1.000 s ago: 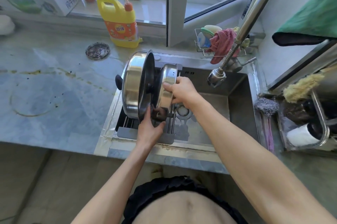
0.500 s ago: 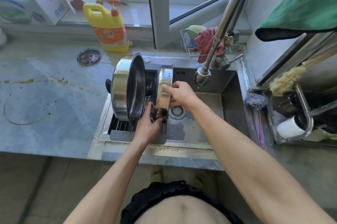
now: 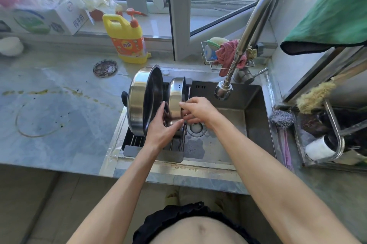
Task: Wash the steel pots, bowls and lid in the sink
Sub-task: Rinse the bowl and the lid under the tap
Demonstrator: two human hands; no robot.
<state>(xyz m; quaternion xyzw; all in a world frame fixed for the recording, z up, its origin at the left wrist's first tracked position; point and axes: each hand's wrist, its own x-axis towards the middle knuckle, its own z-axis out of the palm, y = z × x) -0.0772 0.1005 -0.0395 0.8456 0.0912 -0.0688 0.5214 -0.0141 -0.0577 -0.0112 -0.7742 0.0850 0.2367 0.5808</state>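
Observation:
A large steel pot stands on its side on the drying rack over the left part of the sink. Right beside it a smaller steel bowl stands on edge. My left hand holds the bowl's lower edge from the front, fingers reaching up between pot and bowl. My right hand grips the bowl's right rim with thumb and fingers. The bowl's inside is hidden from me.
The spring faucet head hangs over the sink, just right of my hands. A yellow detergent bottle stands by the window, a drain strainer lies on the counter. A caddy with a red cloth sits behind; steel wool at right.
Both hands stay on the small bowl, which stands a little more upright beside the pot. My left fingers have slid higher between pot and bowl. The camera view shifted slightly.

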